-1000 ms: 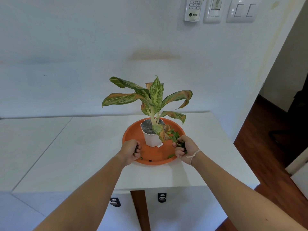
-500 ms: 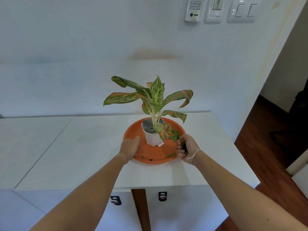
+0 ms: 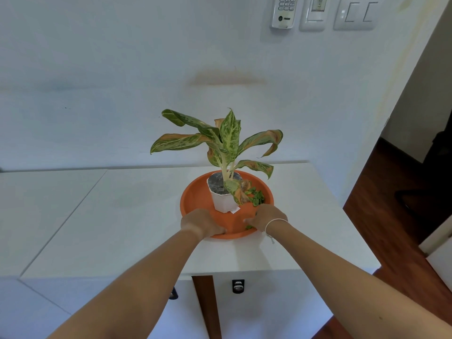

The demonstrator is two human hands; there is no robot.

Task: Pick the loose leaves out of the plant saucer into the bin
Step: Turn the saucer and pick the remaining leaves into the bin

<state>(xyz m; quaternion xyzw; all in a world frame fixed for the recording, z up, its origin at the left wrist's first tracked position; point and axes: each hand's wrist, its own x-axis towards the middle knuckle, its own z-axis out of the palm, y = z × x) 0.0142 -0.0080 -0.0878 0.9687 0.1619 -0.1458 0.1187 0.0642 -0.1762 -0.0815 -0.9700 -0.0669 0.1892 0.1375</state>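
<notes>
An orange plant saucer (image 3: 195, 199) sits on the white table and holds a white pot (image 3: 223, 203) with a variegated plant (image 3: 227, 143). Small loose green leaves (image 3: 256, 196) lie in the saucer right of the pot. My left hand (image 3: 200, 222) rests on the saucer's near left part, back up, its fingers hidden beneath it. My right hand (image 3: 267, 216) is down in the saucer's near right part, just in front of the leaf pile, fingers curled under. A green leaf bit (image 3: 249, 227) shows beneath it. No bin is in view.
The white table (image 3: 122, 216) stands against a white wall, its right edge near a dark wooden floor (image 3: 391, 192). A remote holder and switches (image 3: 318, 11) hang on the wall above. A second white surface (image 3: 36, 204) adjoins on the left.
Both hands have moved further into the saucer. The left hand went from the rim onto the saucer floor. The right hand dropped lower, covering the leaves it held.
</notes>
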